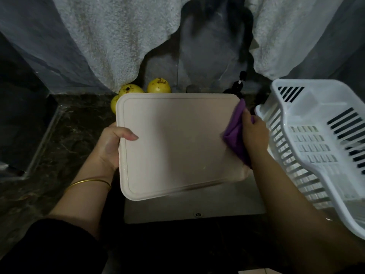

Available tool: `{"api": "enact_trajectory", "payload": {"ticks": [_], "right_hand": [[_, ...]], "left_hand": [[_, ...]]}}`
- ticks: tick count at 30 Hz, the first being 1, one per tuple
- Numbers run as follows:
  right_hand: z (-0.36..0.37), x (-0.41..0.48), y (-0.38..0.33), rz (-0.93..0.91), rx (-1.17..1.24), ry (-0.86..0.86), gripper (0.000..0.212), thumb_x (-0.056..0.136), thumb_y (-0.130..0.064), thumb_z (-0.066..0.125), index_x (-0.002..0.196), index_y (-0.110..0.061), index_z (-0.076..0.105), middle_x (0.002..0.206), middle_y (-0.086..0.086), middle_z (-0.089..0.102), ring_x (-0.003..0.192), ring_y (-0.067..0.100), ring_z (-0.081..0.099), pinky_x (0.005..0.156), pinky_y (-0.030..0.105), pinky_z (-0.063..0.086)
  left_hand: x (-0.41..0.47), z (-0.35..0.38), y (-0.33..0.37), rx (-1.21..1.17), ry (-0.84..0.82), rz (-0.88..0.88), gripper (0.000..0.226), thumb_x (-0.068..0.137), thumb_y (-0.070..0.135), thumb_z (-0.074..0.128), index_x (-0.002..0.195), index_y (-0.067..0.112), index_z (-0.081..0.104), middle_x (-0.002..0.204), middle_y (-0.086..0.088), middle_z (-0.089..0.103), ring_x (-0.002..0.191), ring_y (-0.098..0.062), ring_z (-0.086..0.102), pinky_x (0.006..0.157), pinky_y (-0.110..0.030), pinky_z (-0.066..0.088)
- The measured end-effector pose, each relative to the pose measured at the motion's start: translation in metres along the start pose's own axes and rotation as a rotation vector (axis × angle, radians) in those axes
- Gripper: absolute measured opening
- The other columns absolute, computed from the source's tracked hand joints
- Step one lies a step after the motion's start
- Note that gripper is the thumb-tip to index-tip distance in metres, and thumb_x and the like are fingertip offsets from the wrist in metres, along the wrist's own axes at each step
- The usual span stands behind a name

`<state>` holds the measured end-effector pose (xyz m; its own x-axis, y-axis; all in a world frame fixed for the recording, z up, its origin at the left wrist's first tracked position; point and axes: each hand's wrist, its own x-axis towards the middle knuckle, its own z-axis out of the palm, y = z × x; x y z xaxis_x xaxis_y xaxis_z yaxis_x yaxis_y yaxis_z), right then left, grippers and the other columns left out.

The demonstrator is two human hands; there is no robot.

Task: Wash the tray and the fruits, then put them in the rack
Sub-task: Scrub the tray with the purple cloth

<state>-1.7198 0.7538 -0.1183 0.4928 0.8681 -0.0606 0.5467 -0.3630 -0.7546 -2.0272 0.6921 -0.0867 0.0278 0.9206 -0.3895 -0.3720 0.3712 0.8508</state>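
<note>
The pale tray [177, 139] is held tilted over the sink [197, 206], apparently so that water runs off its low near edge into the basin and not onto the dark stone counter [69, 135]. The left hand [110, 147] grips the tray's left rim, thumb lying over the top face and the fingers out of sight underneath, a clamp that steadies the tray against the rubbing from the other side. The right hand [254, 133] has its fingers [246, 117] closed on a bunched purple cloth [235, 133], pressed to the tray's right edge (the far corner looks like the part now being wiped).

Three yellow fruits [159, 86] sit on the counter just behind the tray's far-left corner, near the sink, and I judge them not yet washed. The white plastic rack [286, 155] stands just right of the sink, close to the working hand, so the tray can go across with a short reach; nothing can be made out inside it.
</note>
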Motion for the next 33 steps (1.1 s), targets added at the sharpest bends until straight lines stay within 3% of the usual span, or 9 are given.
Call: {"api": "enact_trajectory", "payload": {"ticks": [4, 7, 10, 17, 21, 24, 28, 30, 33], "right_hand": [[0.000, -0.015, 0.007, 0.041, -0.044, -0.004, 0.047, 0.097, -0.055, 0.034, 0.094, -0.013, 0.054, 0.099, 0.010, 0.059, 0.094, 0.029, 0.055, 0.076, 0.032, 0.035], [0.002, -0.023, 0.013, 0.111, 0.019, 0.007, 0.046, 0.095, -0.058, 0.036, 0.101, -0.016, 0.053, 0.112, 0.013, 0.061, 0.103, 0.031, 0.057, 0.082, 0.034, 0.039], [0.005, -0.028, 0.014, 0.252, 0.329, 0.082, 0.056, 0.093, -0.055, 0.045, 0.121, -0.007, 0.054, 0.120, 0.012, 0.059, 0.110, 0.030, 0.056, 0.089, 0.037, 0.044], [0.016, -0.049, -0.014, 0.363, 0.993, 0.042, 0.033, 0.090, -0.047, 0.057, 0.107, -0.018, 0.056, 0.100, -0.002, 0.064, 0.086, 0.013, 0.062, 0.075, 0.029, 0.050], [0.031, -0.069, -0.027, 0.310, 1.099, -0.138, 0.029, 0.087, -0.025, 0.067, 0.111, -0.012, 0.061, 0.094, 0.000, 0.069, 0.078, 0.014, 0.065, 0.070, 0.027, 0.054], [0.023, -0.066, -0.027, 0.258, 1.137, -0.272, 0.029, 0.085, -0.011, 0.067, 0.113, -0.010, 0.061, 0.084, -0.001, 0.068, 0.070, 0.011, 0.064, 0.064, 0.024, 0.054], [0.011, -0.053, -0.028, 0.234, 1.179, -0.390, 0.025, 0.084, -0.001, 0.063, 0.107, -0.009, 0.060, 0.084, 0.003, 0.065, 0.072, 0.016, 0.063, 0.073, 0.031, 0.054], [0.006, -0.050, -0.030, 0.203, 1.173, -0.432, 0.020, 0.084, 0.003, 0.059, 0.100, -0.009, 0.059, 0.076, 0.000, 0.064, 0.066, 0.013, 0.061, 0.065, 0.026, 0.053], [-0.007, -0.043, -0.033, 0.100, 1.109, -0.512, 0.021, 0.077, 0.004, 0.060, 0.090, -0.012, 0.057, 0.066, -0.004, 0.062, 0.059, 0.009, 0.059, 0.058, 0.021, 0.050]], "left_hand": [[0.002, 0.001, -0.004, -0.042, 0.034, 0.034, 0.046, 0.072, -0.008, 0.039, 0.106, 0.008, 0.065, 0.096, -0.013, 0.068, 0.080, -0.029, 0.067, 0.074, -0.039, 0.056], [0.003, 0.001, -0.009, -0.131, 0.086, 0.048, 0.051, 0.077, -0.010, 0.031, 0.093, 0.011, 0.075, 0.096, -0.012, 0.069, 0.082, -0.028, 0.067, 0.082, -0.039, 0.052], [0.001, 0.003, -0.014, -0.200, 0.094, 0.033, 0.056, 0.079, -0.006, 0.027, 0.079, 0.014, 0.079, 0.090, -0.010, 0.071, 0.078, -0.027, 0.069, 0.084, -0.038, 0.050], [0.002, 0.018, -0.039, -0.409, 0.081, 0.007, 0.057, 0.079, -0.002, 0.025, 0.074, 0.015, 0.079, 0.090, -0.008, 0.073, 0.076, -0.025, 0.070, 0.087, -0.041, 0.047], [0.004, 0.031, -0.063, -0.552, 0.036, -0.058, 0.047, 0.064, 0.001, 0.039, 0.097, 0.009, 0.073, 0.098, -0.013, 0.070, 0.084, -0.030, 0.067, 0.087, -0.044, 0.048], [0.006, 0.024, -0.074, -0.545, -0.057, -0.085, 0.040, 0.059, -0.002, 0.062, 0.094, 0.009, 0.076, 0.099, -0.012, 0.070, 0.084, -0.028, 0.069, 0.084, -0.043, 0.055], [0.008, 0.007, -0.082, -0.433, -0.215, -0.190, 0.096, 0.036, 0.005, 0.092, 0.126, 0.008, 0.058, 0.114, -0.011, 0.067, 0.097, -0.025, 0.068, 0.079, -0.039, 0.057], [0.007, 0.000, -0.086, -0.426, -0.212, -0.224, 0.103, 0.039, 0.013, 0.095, 0.132, 0.010, 0.052, 0.119, -0.011, 0.065, 0.100, -0.025, 0.067, 0.079, -0.041, 0.057], [0.007, -0.016, -0.084, -0.489, -0.109, -0.183, 0.095, 0.033, 0.030, 0.098, 0.120, 0.013, 0.064, 0.115, -0.010, 0.067, 0.096, -0.025, 0.068, 0.074, -0.044, 0.058]]}}
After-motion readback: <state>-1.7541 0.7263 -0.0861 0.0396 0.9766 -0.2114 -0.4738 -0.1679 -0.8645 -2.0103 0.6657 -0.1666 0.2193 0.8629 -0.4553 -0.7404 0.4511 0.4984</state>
